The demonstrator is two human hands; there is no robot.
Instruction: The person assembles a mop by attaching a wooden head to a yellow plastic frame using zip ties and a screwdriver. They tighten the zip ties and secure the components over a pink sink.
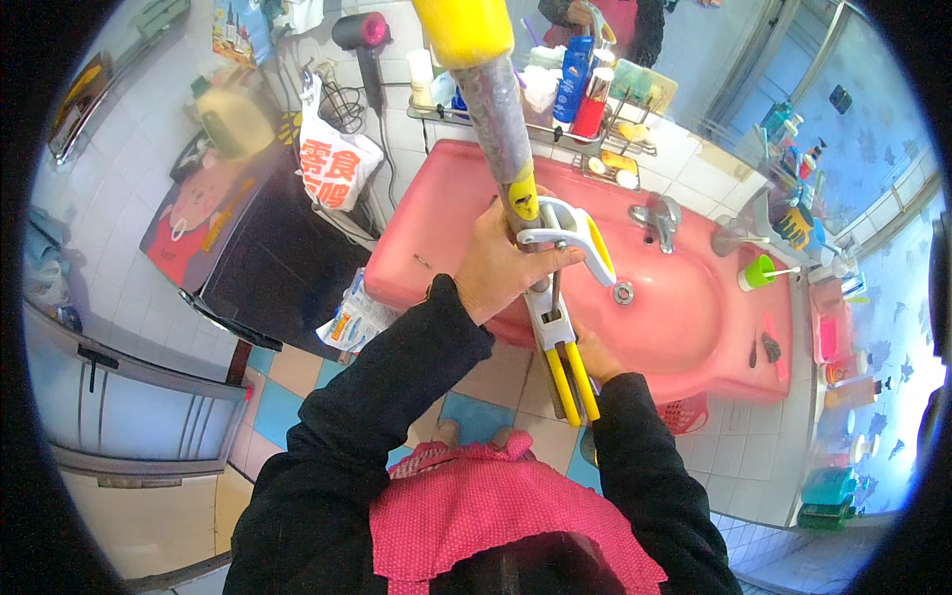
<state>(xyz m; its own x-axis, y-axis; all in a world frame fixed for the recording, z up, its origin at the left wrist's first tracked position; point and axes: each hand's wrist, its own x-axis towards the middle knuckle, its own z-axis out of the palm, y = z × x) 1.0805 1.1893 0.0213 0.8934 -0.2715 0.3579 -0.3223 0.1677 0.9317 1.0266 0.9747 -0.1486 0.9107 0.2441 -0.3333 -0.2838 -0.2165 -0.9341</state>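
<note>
A long-handled tool with a pull lever, apparently a sponge mop (494, 111), stands tilted before me, its yellow grip end nearest the camera. My left hand (494, 260) is wrapped around its grey metal pole, with the thumb stretched across just under the white and yellow lever (576, 230). Lower down, a white bracket (549, 323) carries two yellow bars that point toward the floor. My right hand (593, 351) holds this lower part from the right side; its fingers are mostly hidden behind it. Behind the tool spreads a pink washbasin (669, 320).
A chrome faucet (662, 219) rises from the basin. Green cup (758, 274) and comb (773, 353) sit on its right rim. Toiletries such as a blue tube (573, 82) fill a shelf below the mirror. A black cabinet (290, 253) and a hair dryer (364, 52) are at left.
</note>
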